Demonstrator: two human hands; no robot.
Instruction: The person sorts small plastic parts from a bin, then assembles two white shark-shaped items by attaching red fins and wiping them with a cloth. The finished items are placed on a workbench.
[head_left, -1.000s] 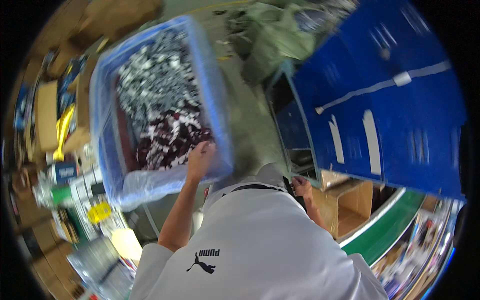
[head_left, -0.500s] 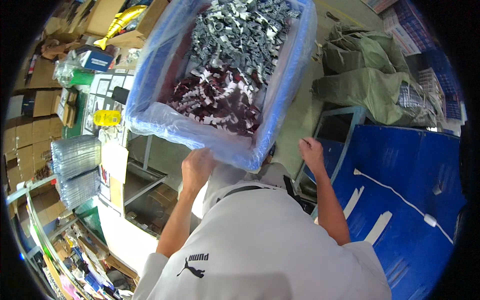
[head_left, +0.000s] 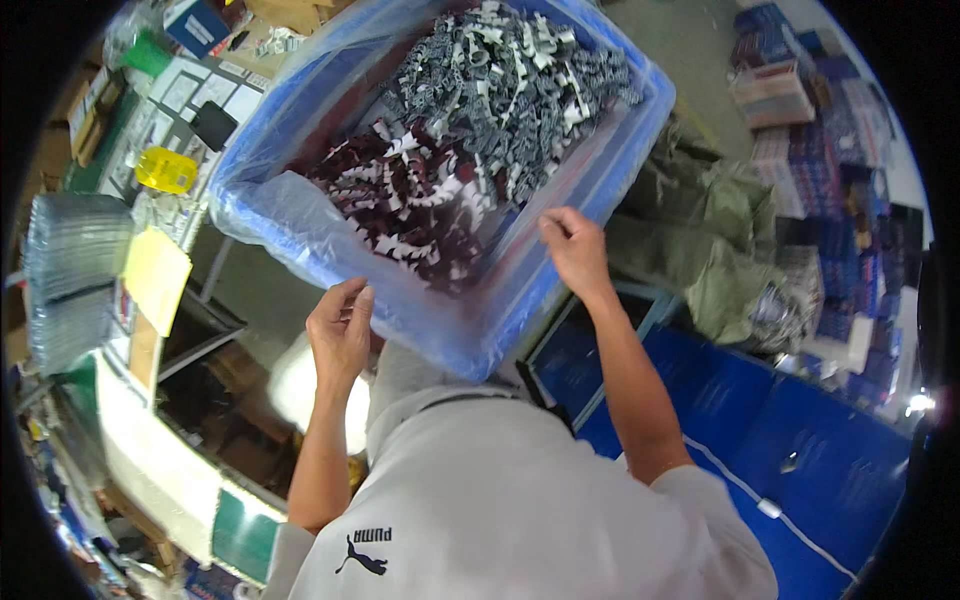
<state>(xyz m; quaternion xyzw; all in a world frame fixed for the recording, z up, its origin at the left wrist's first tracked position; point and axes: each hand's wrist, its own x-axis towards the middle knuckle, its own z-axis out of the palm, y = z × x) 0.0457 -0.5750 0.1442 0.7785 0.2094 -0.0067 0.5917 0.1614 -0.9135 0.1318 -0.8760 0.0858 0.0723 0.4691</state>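
A large blue tub [head_left: 625, 190], lined with clear plastic film [head_left: 300, 215], stands right in front of me. Inside it, a heap of grey-and-white jagged strips [head_left: 500, 85] fills the far part. Dark red and white strips [head_left: 400, 190] lie nearer. My left hand [head_left: 340, 325] is just outside the tub's near left wall, its thumb and bent fingers apart, with nothing visible in them. Over the right rim, my right hand [head_left: 578, 250] has its fingers curled together. Whatever is between them, if anything, cannot be made out.
On my left is a workbench with a yellow bottle [head_left: 165, 170], a black phone-like object [head_left: 213, 126] and stacked clear plastic trays [head_left: 75, 270]. A blue board [head_left: 760, 420] with a white cable [head_left: 725, 475] is on my right. Green sacks [head_left: 720, 220] and stacked boxes [head_left: 790, 150] lie beyond.
The view has turned, so the tub now slants more to the right. My right hand has moved to the tub's right rim. My left hand has come away from the front edge, its fingers opening.
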